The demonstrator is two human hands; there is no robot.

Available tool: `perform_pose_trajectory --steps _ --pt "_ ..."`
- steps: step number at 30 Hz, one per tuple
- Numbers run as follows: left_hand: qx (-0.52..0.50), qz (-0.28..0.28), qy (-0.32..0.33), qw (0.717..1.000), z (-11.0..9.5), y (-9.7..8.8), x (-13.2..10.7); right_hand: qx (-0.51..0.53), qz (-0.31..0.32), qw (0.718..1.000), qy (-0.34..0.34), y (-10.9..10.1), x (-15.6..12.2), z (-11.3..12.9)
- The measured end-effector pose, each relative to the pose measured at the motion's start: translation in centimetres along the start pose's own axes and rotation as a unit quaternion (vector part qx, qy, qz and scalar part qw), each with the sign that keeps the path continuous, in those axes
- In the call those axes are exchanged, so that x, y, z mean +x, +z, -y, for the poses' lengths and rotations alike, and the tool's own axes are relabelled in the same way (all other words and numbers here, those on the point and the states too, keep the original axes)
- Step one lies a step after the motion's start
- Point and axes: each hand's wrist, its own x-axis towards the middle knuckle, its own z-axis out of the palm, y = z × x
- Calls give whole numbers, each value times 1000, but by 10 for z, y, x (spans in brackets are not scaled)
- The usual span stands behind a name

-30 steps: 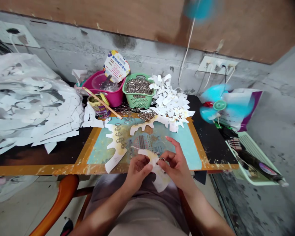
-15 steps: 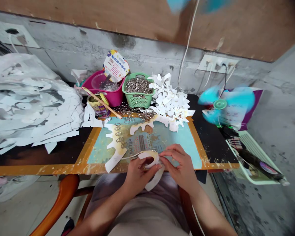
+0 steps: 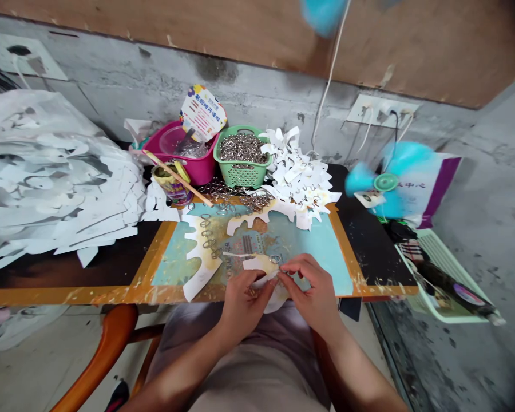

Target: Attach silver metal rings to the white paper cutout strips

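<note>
A curved white cut-out strip [image 3: 261, 263] with a yellowish stained edge is held up at the table's front edge. My left hand [image 3: 246, 300] is closed on it, thumb and fingers pinching its near side. The fingertips of my right hand [image 3: 306, 283] pinch its right edge; whatever small part lies between them is hidden. A metal ring [image 3: 275, 259] sits on the strip's upper edge, beside my right fingertips. Left of my hands lies another white strip [image 3: 202, 274] on the blue mat [image 3: 317, 246], with several metal rings along its stained edge. A further notched strip [image 3: 278, 207] lies behind.
A green basket [image 3: 242, 176] of metal rings and a pink basket [image 3: 199, 171] stand at the back, near a tin [image 3: 175, 191] with a stick across it. White cut-outs [image 3: 60, 194] are heaped left, more [image 3: 298, 166] right. A blue fan [image 3: 386, 182] spins at right.
The held strip has turned and tilted between my hands, its far end lifting slightly. My fingers have drawn closer together at its edge.
</note>
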Motion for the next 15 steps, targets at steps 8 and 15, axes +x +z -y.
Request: perform_pose_trajectory --steps 8,15 --pt "14 1 -24 1000 -3 6 8 -99 28 984 -144 5 1 -10" --pt "-38 74 -46 995 3 4 16 -120 60 982 -135 0 11 -7"
